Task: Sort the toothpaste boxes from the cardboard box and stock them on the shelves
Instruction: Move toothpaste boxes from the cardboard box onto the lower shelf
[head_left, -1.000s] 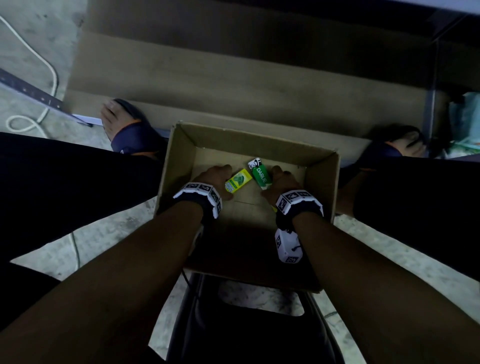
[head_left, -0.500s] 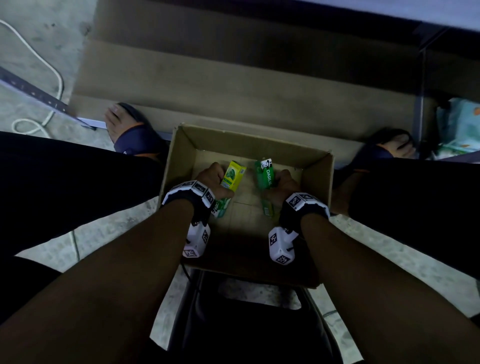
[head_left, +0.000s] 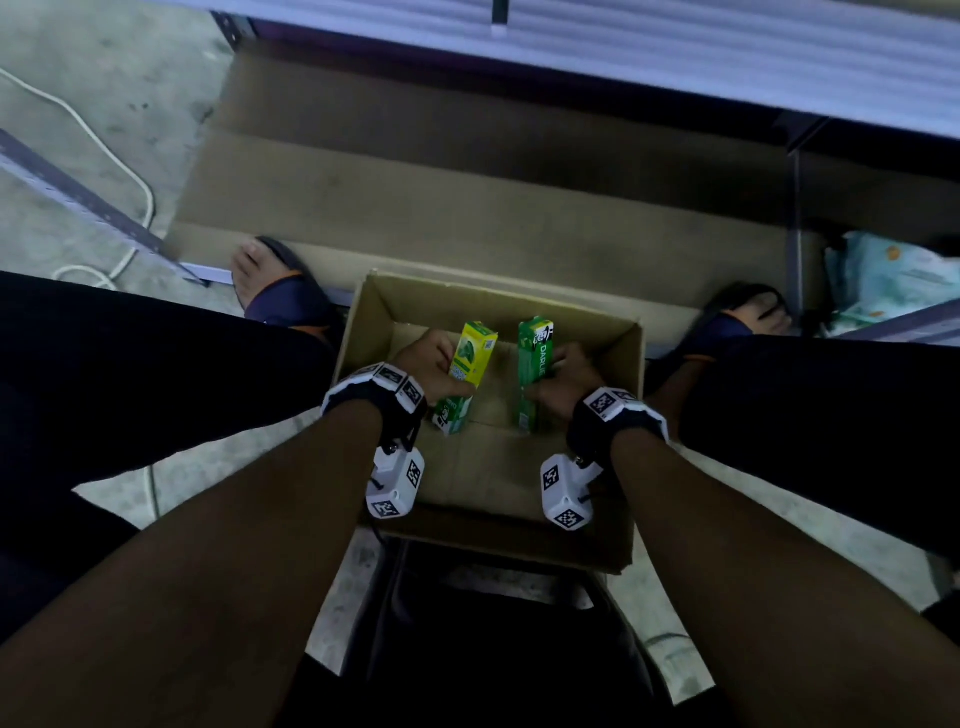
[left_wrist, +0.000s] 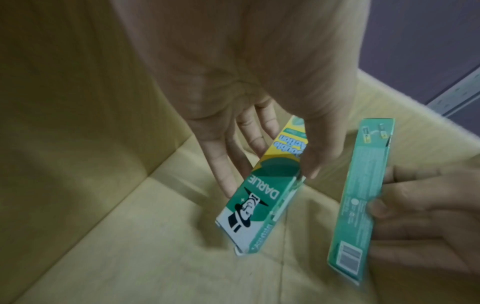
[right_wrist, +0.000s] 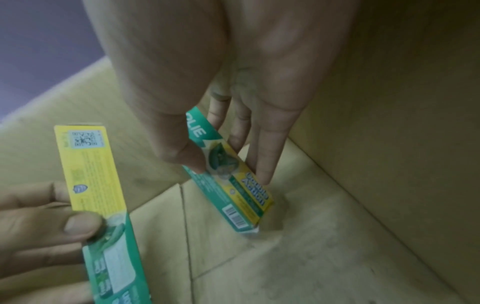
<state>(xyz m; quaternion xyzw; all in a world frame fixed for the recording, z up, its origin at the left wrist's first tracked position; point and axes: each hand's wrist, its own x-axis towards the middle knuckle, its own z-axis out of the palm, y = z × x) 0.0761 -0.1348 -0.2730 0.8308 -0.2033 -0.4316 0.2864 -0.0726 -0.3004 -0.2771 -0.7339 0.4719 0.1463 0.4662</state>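
Seated over an open cardboard box (head_left: 631, 364) at the centre of the head view, I hold one toothpaste carton in each hand inside it. My left hand (head_left: 431, 366) pinches the yellow-and-green toothpaste box (head_left: 470, 358) between thumb and fingers; the carton stands nearly upright, its yellow end tipped toward the top of the frame. In the left wrist view its face shows the "DARLIE" name and a man in a top hat, and its lower corner hangs just above the cardboard floor. My right hand (head_left: 563, 382) grips the green toothpaste box (head_left: 535, 353) the same way, thumb on one broad side and fingers on the other. That carton stands nearly upright too, parallel to the first and just beside it, with a gap between them. In the right wrist view its barcode end is down by the box floor; whether it touches, I cannot tell.

White wrist cameras (head_left: 396, 480) with black square markers hang under both forearms. My sandalled feet (head_left: 270, 283) flank the box at centre left and centre right. A brown shelf board (head_left: 467, 208) fills the upper middle of the frame, a white cord (head_left: 130, 176) trails across the concrete at upper left, and pale packages (head_left: 883, 275) sit at the right edge.
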